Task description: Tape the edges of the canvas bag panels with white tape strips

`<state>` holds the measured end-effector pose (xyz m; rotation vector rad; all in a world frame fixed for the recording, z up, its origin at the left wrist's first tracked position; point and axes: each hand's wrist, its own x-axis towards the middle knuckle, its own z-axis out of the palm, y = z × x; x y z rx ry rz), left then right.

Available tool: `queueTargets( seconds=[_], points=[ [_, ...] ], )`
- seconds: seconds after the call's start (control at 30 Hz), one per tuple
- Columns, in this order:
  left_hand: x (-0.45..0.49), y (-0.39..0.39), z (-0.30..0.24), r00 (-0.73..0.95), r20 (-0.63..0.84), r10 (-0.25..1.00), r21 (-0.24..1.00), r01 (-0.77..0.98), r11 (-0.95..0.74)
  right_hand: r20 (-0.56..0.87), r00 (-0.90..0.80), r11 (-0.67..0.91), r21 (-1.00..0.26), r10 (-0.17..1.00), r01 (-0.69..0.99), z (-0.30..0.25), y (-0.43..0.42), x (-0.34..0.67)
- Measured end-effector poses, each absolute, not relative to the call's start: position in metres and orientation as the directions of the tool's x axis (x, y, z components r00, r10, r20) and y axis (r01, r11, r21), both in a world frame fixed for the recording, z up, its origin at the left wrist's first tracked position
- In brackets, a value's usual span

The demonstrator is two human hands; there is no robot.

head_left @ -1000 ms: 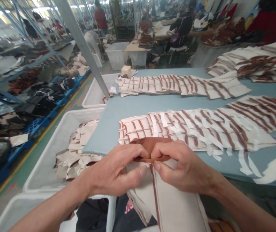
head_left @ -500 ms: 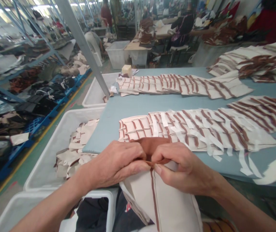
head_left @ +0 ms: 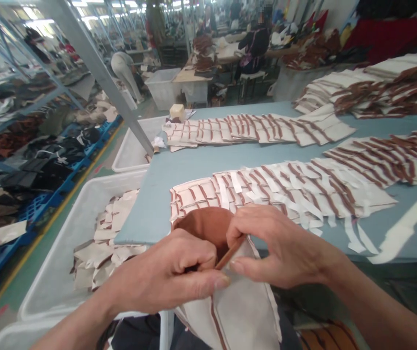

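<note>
Both hands are on a tube-like sewn leather piece (head_left: 237, 306), cream outside with a brown seam line and brown at its open top. My left hand (head_left: 172, 272) is closed on the rim, thumb outside and fingers curled to the inner side. My right hand (head_left: 266, 243) pinches the same rim further right, thumb on the cream face. The lower end of the piece hangs over my lap. Just beyond the hands lies a row of overlapping cream pieces (head_left: 193, 192) with brown edges.
Loose white strips (head_left: 310, 209) lie across the near row on the blue table (head_left: 157, 194). A second row (head_left: 259, 129) runs behind it. White bins (head_left: 47, 272) with cream scraps stand at the left, beside a metal post (head_left: 120, 107). People work farther back.
The rim is spread wider, showing more of the brown inside. My right hand has shifted slightly up, my left slightly down and left. The view has turned a little to the right.
</note>
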<state>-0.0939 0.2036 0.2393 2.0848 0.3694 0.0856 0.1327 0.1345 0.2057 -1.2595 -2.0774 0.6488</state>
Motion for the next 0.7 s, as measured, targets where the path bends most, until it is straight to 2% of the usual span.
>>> queueTargets(
  seconds=[0.07,0.17,0.23,0.3,0.37,0.47,0.57,0.7],
  points=[
    [-0.100,0.201,0.240,0.948,-0.026,0.317,0.735,0.233,-0.637,0.185,-0.335,0.366,-0.685,0.924,0.630,0.200,0.140,0.146],
    [-0.110,0.204,0.233,0.953,0.070,0.296,0.546,0.211,-0.811,0.101,-0.323,0.281,-0.766,0.941,0.578,0.196,0.143,0.158],
    [-0.117,0.210,0.223,0.947,0.138,0.289,0.449,0.200,-0.871,0.108,-0.323,0.271,-0.810,0.940,0.519,0.199,0.141,0.158],
    [-0.123,0.219,0.212,0.928,0.185,0.322,0.407,0.226,-0.885,0.144,-0.324,0.290,-0.837,0.935,0.464,0.205,0.138,0.153],
    [-0.128,0.227,0.205,0.906,0.185,0.380,0.441,0.269,-0.856,0.160,-0.343,0.299,-0.864,0.926,0.405,0.212,0.138,0.146],
    [-0.127,0.231,0.204,0.886,0.152,0.438,0.592,0.273,-0.759,0.143,-0.384,0.273,-0.911,0.912,0.311,0.218,0.143,0.136],
    [-0.118,0.228,0.211,0.873,0.163,0.459,0.740,0.200,-0.642,0.099,-0.421,0.227,-0.938,0.901,0.264,0.221,0.150,0.127],
    [-0.105,0.224,0.221,0.852,0.239,0.466,0.829,0.071,-0.555,0.056,-0.443,0.197,-0.940,0.895,0.279,0.222,0.158,0.120]
  ],
)
